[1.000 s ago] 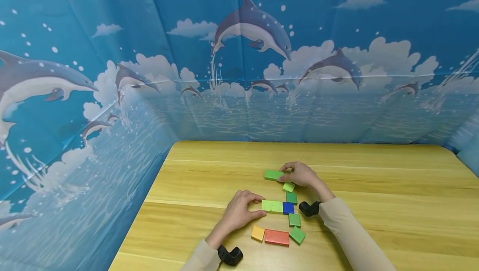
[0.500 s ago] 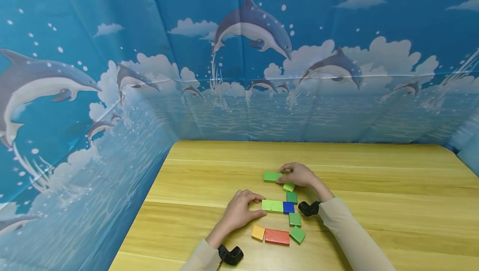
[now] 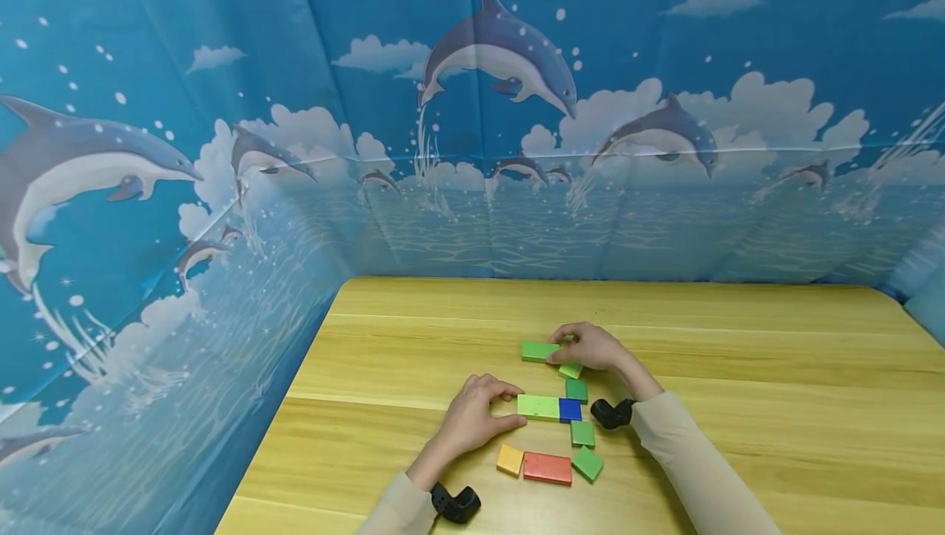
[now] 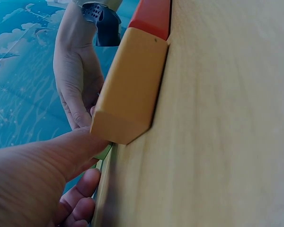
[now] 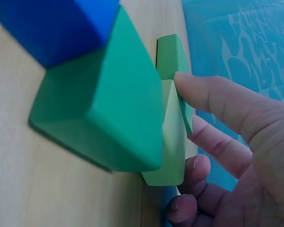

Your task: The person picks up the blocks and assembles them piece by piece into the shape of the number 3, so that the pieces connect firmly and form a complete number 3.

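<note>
In the head view my right hand pinches the right end of a green rectangular block between thumb and fingers. A smaller light green block lies just below that hand. My left hand has its thumb and forefinger at the left end of a long lime green block, whose other end meets a blue square block. The right wrist view shows the right thumb on the held green block. In the left wrist view an orange block partly covers the left hand's fingertips.
A dark green block lies above the blue one. Below it come a green block, a tilted green block, a red rectangular block and a yellow-orange block. The wooden table ends at a dolphin-print curtain.
The green rectangular block and my right hand have shifted slightly toward the near side, closer to the small light green block. My left hand stays in place.
</note>
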A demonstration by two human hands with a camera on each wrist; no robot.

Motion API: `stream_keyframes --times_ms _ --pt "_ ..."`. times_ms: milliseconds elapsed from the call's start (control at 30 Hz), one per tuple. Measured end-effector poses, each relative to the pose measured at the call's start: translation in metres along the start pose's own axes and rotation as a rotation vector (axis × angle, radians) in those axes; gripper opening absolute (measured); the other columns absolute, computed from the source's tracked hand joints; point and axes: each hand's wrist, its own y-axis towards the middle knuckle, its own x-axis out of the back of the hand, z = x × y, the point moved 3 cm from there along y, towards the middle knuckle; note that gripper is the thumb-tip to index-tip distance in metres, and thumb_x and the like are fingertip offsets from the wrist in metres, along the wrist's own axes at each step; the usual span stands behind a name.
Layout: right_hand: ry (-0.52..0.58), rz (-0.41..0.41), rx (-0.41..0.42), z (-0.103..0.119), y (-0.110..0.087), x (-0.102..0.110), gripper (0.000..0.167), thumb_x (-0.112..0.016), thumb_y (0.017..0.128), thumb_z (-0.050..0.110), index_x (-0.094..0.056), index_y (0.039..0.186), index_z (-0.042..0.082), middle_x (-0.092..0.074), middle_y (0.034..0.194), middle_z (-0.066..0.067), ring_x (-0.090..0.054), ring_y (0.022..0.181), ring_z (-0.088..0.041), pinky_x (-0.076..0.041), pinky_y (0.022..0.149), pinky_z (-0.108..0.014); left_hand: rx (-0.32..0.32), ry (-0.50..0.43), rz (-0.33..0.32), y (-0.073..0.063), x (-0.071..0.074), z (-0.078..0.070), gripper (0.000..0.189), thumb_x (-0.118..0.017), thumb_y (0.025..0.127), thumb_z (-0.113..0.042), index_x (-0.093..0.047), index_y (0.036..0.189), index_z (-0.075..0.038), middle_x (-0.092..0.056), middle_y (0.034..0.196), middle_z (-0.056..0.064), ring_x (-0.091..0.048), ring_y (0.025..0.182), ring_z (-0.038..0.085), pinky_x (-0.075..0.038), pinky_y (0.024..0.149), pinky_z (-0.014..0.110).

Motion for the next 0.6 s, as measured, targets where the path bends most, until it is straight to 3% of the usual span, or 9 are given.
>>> stream_keyframes --times_ms 600 --pt "0.062 0.012 0.003 0.0017 -0.0059 -0.0039 0.037 -0.074 0.083 0.026 -0.065 0.113 0.007 -0.059 0.107 -0.009 -0.054 0.084 -0.021 -0.043 0.067 -0.036 0.005 -0.004 0.013 -0.0048 0.0027 -0.0009 0.037 -0.075 0.078 -0.044 -0.07 0.11 -0.024 -0.053 0.09 -0.014 -0.042 0.081 0.006 -0.037 0.068 0.021"
